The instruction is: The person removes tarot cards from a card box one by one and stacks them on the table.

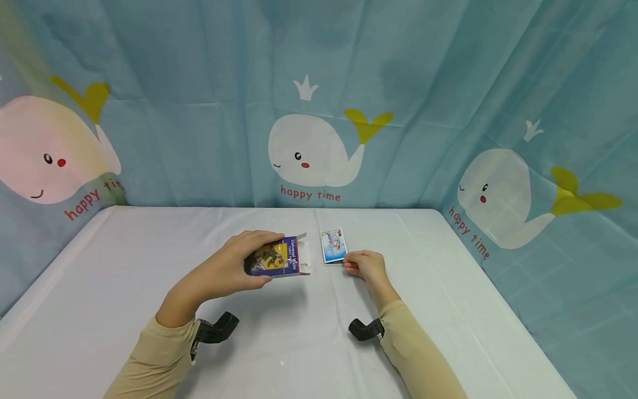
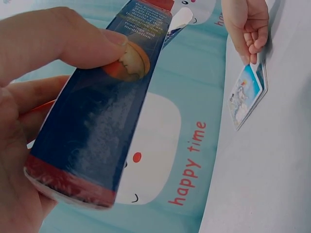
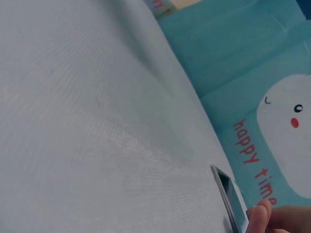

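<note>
My left hand [image 1: 231, 266] grips a dark blue tarot card box [image 1: 271, 257] above the table, its flap end turned to the right with the flaps standing out. In the left wrist view the thumb presses on the narrow side of the box [image 2: 97, 121]. My right hand [image 1: 368, 267] pinches the near right corner of a picture card [image 1: 333, 244] with a white border and blue print. That card lies slightly tilted over at least one other card, its near edge raised. From the right wrist view, only some fingertips [image 3: 260, 216] and the cards' edge [image 3: 226, 196] are visible.
A white cloth covers the table [image 1: 299, 354]. Behind and to the right hangs a light blue curtain [image 1: 199, 138] printed with whales. Both sleeves carry a black wrist mount, the left mount [image 1: 216, 328] and the right mount [image 1: 365, 330].
</note>
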{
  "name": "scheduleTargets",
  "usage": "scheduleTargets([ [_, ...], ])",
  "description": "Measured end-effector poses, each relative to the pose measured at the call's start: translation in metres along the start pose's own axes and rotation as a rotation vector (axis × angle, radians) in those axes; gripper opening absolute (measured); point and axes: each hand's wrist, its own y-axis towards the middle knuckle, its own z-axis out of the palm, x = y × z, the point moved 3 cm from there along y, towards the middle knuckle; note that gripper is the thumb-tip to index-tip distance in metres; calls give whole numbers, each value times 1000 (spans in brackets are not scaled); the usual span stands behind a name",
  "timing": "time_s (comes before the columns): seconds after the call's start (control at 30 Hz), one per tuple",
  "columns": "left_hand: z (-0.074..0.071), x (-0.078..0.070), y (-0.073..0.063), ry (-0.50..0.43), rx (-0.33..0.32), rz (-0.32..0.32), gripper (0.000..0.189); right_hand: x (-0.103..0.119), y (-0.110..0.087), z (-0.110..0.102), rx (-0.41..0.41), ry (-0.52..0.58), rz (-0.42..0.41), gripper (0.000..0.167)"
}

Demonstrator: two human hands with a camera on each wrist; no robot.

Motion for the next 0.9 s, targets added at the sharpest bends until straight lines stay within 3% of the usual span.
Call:
scheduleTargets([
  [0.63, 0, -1, 0, 2, 2, 4, 73, -1, 1, 10, -74, -33, -23, 13],
  [0.9, 0, -2, 0, -7, 2, 12, 72, 1, -1, 11, -66, -55, -9, 12],
])
